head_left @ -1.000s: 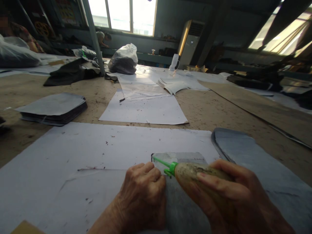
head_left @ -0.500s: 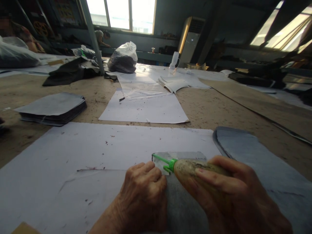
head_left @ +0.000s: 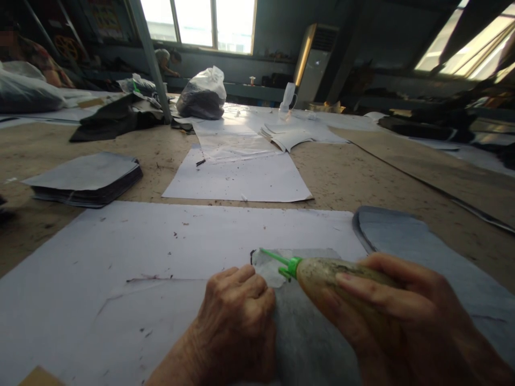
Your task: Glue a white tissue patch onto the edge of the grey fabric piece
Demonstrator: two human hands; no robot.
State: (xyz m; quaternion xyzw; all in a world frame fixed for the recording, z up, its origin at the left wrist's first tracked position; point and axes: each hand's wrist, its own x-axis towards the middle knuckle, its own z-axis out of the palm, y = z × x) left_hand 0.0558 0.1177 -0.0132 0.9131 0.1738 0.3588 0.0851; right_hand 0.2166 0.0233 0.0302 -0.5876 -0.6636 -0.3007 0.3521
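A worn, yellowish squeeze glue bottle (head_left: 341, 273) with a green nozzle and cap lies tilted in my right hand (head_left: 406, 311), fingers wrapped round it. Its thin tip points left, over the far end of a grey piece of sheet material (head_left: 309, 332). That end looks paler and glossy, with a short dark edge at its left corner. My left hand (head_left: 239, 316) is curled closed at the piece's left edge, knuckles up, close to the nozzle. Its fingertips are hidden. Beneath lies a large white paper sheet (head_left: 169, 241) with dark specks.
A stack of grey cut pieces (head_left: 86, 174) sits at left, another grey stack (head_left: 396, 230) by my right hand. Further off are white paper (head_left: 237, 179), a plastic bag of dark material (head_left: 203, 94), and a metal post (head_left: 151, 59). Two people are in the background.
My right hand and the glue bottle have shifted right, and the nozzle tip has moved right from the piece's far left corner. My left hand has stayed in place.
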